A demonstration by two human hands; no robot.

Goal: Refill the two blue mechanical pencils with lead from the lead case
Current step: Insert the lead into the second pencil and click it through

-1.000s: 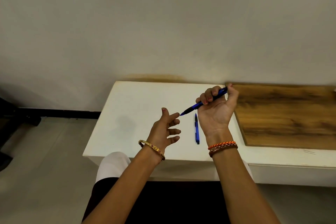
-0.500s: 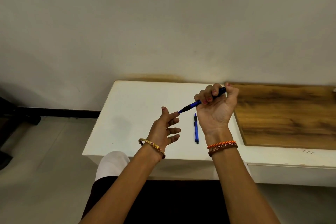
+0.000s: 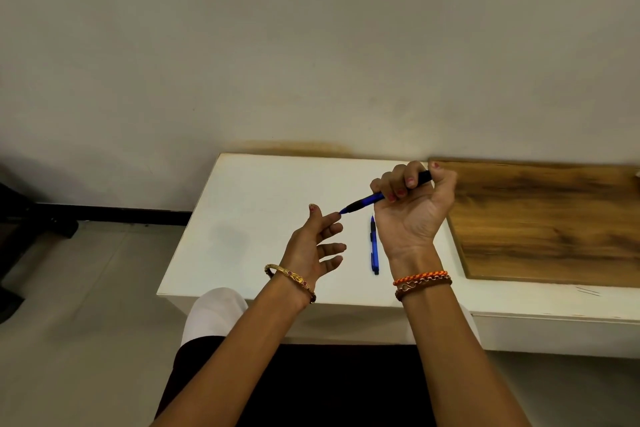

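We grip one blue pencil (image 3: 372, 199) in our right hand (image 3: 412, 215), fingers (image 3: 401, 184) curled round its barrel and the thumb set at its far end. The pencil is raised over the white desk (image 3: 263, 191), slanting down to the left, and its tip meets the index fingertip of our left hand (image 3: 311, 246). That hand holds nothing; its fingers are spread apart and loosely bent, palm turned toward the right. The second pencil (image 3: 374, 246) lies flat on the desk between our two hands, just beside the right wrist, its tip pointing away from us. We cannot see the lead case anywhere in view. A wooden board (image 3: 547, 218) lies on the right part of the desk, its near-left edge close behind the right hand. A gold bangle (image 3: 291, 279) sits on our left wrist, and orange and brown cord bands (image 3: 420, 281) on our right wrist. The desk stands against a pale wall (image 3: 311, 45).
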